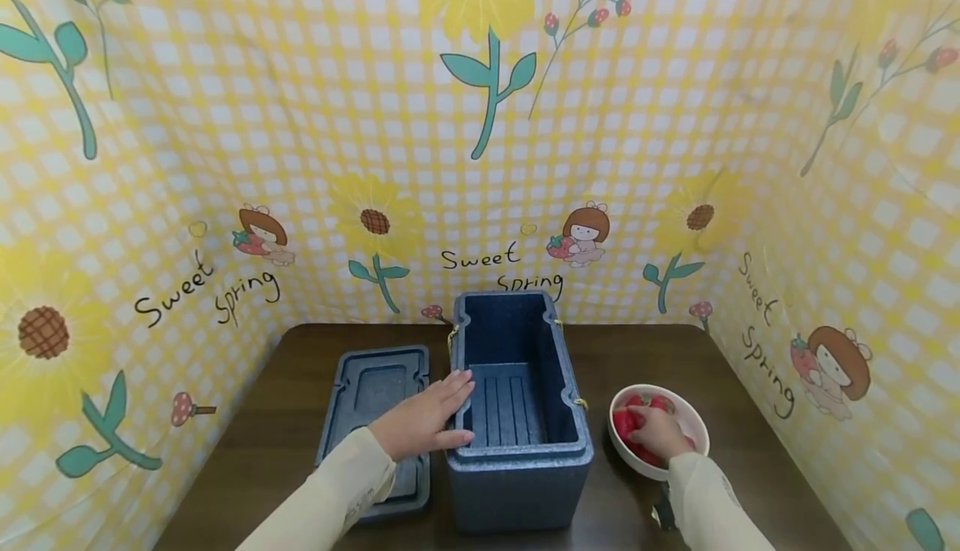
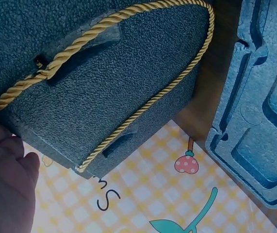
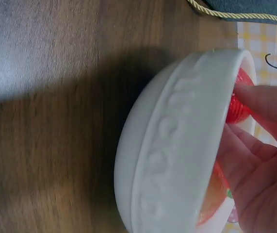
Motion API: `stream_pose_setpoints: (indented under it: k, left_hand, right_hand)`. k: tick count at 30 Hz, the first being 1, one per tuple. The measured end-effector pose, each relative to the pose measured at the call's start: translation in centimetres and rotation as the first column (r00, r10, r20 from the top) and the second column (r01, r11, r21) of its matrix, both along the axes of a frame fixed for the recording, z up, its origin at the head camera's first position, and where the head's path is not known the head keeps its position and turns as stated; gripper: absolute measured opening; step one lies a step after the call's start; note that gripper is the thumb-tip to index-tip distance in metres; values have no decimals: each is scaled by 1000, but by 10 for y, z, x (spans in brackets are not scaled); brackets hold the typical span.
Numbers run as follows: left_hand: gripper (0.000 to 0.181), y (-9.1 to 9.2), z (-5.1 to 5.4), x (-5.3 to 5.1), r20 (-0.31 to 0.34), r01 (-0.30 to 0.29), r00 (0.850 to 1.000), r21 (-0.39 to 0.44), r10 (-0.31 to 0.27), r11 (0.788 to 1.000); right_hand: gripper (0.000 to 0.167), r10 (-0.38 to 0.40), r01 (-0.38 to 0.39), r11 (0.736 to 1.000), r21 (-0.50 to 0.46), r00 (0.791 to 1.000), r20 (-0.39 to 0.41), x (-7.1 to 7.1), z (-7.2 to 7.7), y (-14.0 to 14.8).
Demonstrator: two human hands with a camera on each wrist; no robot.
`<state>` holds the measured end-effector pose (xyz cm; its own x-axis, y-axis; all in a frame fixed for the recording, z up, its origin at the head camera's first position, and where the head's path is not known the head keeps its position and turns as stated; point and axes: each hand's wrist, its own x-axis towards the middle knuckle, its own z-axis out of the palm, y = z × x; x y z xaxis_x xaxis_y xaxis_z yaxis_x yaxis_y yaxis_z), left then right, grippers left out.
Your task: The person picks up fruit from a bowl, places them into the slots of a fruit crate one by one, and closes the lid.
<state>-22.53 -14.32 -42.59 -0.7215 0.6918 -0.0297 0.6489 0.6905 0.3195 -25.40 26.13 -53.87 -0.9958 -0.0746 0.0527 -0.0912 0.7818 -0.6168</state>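
The right hand (image 1: pixel 663 436), right of the blue box (image 1: pixel 517 497), has its thumb on a strawberry (image 3: pixel 238 110) in a white bowl (image 3: pixel 167 145) whose rim hides the fingertips, so I cannot tell whether they pinch. The left hand (image 1: pixel 422 419) rests straight-fingered, thumb apart, on the box's left rim, its sleeve (image 1: pixel 337 484) blocking part of the lid (image 1: pixel 378 384) left of the box; right of the box, a dark object (image 1: pixel 662 513) beside the other cuff is unclear.

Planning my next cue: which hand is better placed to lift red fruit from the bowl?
Right, most likely. The right hand has its fingers inside the white bowl, at the red fruit. The left hand rests on the left rim of the blue box, which stands between it and the bowl.
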Motion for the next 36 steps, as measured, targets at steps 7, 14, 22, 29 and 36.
stream_pose_setpoints:
  k: [7, 14, 22, 29, 36]
  left_hand:
    - [72, 3, 3, 2, 15, 15, 1000, -10, -15, 1000]
    - [71, 5, 0, 3, 23, 0, 1000, -31, 1, 1000]
    - [69, 2, -1, 2, -3, -4, 1000, -38, 4, 999]
    - [66, 2, 1, 0, -83, 45, 995, -57, -50, 997]
    - [64, 1, -4, 2, -108, 58, 992, -25, -60, 998]
  right_hand:
    - [52, -55, 53, 998, 40, 998, 42, -1, 0, -4]
    - [46, -114, 131, 985, -111, 982, 150, -2, -7, -4]
    - [45, -157, 193, 949, -248, 975, 157, -8, -14, -5]
    - [49, -175, 236, 903, -359, 965, 194, -10, 12, -5]
    - [52, -135, 174, 927, -333, 981, 139, -13, 50, -2]
